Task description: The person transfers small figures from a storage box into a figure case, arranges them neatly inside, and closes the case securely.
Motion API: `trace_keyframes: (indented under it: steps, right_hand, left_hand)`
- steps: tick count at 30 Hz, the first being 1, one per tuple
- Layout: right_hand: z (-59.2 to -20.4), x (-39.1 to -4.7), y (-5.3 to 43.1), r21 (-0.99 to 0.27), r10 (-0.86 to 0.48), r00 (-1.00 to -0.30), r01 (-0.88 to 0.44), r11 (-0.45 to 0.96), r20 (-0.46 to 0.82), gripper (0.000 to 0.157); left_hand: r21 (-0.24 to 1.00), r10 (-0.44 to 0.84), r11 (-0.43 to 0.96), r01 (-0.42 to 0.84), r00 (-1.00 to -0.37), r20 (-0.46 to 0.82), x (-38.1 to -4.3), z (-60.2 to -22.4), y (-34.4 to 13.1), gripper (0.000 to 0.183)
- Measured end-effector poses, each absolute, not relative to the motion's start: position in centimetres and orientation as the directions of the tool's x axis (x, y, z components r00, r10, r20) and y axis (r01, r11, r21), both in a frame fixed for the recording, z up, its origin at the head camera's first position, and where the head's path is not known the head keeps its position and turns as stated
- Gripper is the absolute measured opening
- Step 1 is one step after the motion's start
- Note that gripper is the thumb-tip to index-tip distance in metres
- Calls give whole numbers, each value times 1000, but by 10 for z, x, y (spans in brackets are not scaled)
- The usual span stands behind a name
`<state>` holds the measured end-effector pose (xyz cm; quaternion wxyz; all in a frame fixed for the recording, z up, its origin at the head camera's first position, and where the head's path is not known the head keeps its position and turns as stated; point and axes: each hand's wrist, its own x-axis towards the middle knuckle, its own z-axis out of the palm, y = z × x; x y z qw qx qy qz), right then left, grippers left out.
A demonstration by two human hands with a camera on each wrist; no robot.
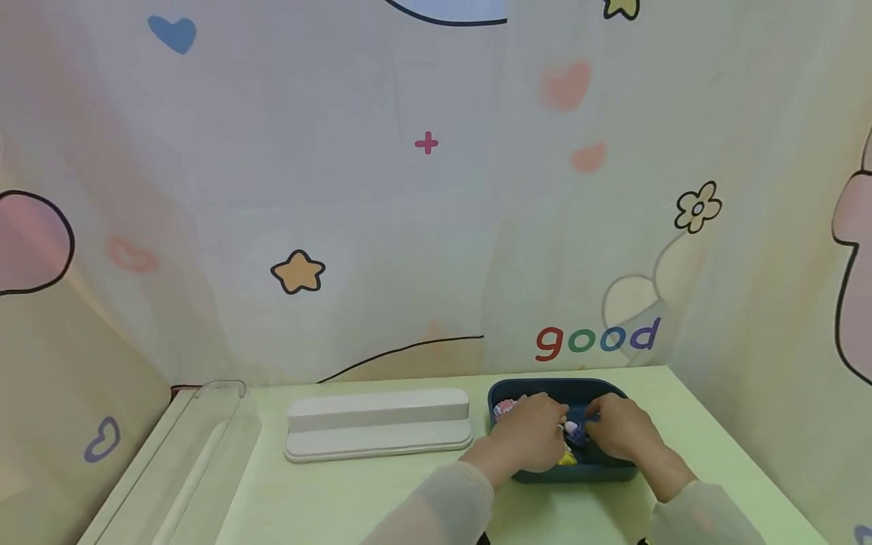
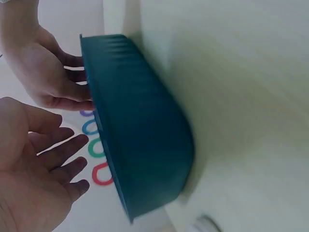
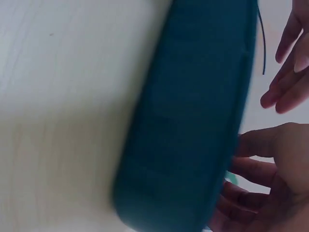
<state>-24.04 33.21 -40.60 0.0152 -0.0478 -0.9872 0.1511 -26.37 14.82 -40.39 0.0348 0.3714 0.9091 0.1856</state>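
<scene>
A dark teal plastic bin [image 1: 579, 474] stands on the table with small colourful figures in it. Among them are a pinkish one [image 1: 504, 409], a purple-and-white one [image 1: 574, 431] and a yellow one [image 1: 567, 457]. Over the bin's left half is my left hand [image 1: 530, 433], its fingers loosely bent with nothing between them in the left wrist view. My right hand [image 1: 623, 430] reaches over the right rim, fingers pointing down inside, close beside the purple-and-white figure. The bin's wall [image 3: 188, 116] hides the right fingertips in both wrist views; I cannot tell whether they hold anything.
Left of the bin lies a long white stepped stand [image 1: 378, 439]. A clear plastic tray-like piece [image 1: 184, 469] lies along the table's left edge. Printed fabric [image 1: 381, 250] encloses the table at the back and sides.
</scene>
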Motion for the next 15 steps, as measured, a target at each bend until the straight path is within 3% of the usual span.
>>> trace_keyframes:
  steps: [8,15]
  right_hand:
    - [-388,-258,302,-391,73,-990,20,920,122,43]
    - [-395,-285,275,-416,22,-991,-36,908,135,66]
  left_hand:
    - [313,622,705,636,-767,156,-290,-399,108,46]
    - [291,499,801,524,-852,159,-319,-404,57,62]
